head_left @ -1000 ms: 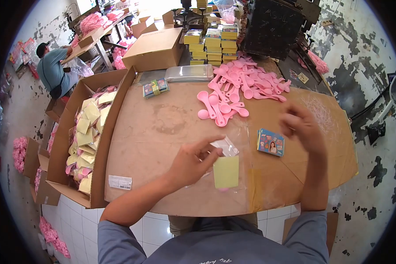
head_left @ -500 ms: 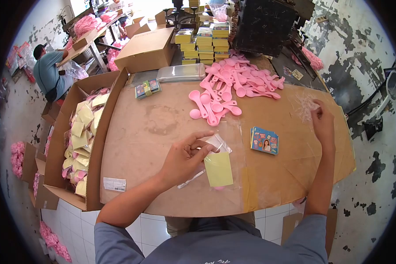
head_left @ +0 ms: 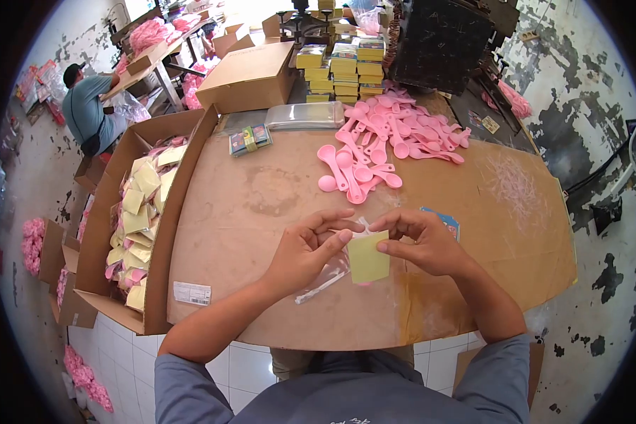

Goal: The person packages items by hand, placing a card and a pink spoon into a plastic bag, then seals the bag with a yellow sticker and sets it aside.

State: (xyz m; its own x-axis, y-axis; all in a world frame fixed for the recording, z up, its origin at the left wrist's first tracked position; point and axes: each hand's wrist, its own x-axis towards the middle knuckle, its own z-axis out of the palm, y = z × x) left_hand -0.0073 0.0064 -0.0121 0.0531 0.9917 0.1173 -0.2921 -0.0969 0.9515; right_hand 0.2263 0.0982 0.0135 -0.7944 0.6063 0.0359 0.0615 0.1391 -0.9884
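Note:
Between my two hands, above the table's front half, is a pale yellow card (head_left: 369, 258) in a clear plastic bag. My left hand (head_left: 309, 251) is closed at the bag's upper left edge, thumb and fingers pinched. At the upper right corner, my right hand (head_left: 424, 242) pinches the packet with thumb and forefinger. A bit of pink shows under the card's lower edge. Flat on the table beside my left hand lies an empty clear plastic bag (head_left: 323, 286). The stack of blue printed cards (head_left: 451, 226) is partly hidden behind my right hand.
Pink measuring spoons (head_left: 396, 131) are heaped at the back. Thin clear strips (head_left: 512, 191) lie at right. A carton (head_left: 159, 283) of packed yellow cards stands left. A banded card bundle (head_left: 249, 140), closed carton (head_left: 244, 78) and card stacks (head_left: 345, 67) sit behind. Another person (head_left: 88, 106) sits far left.
My right hand has come from the clear strips to the packet and now grips its upper right corner. My left hand stays on the packet. The camera view has shifted slightly.

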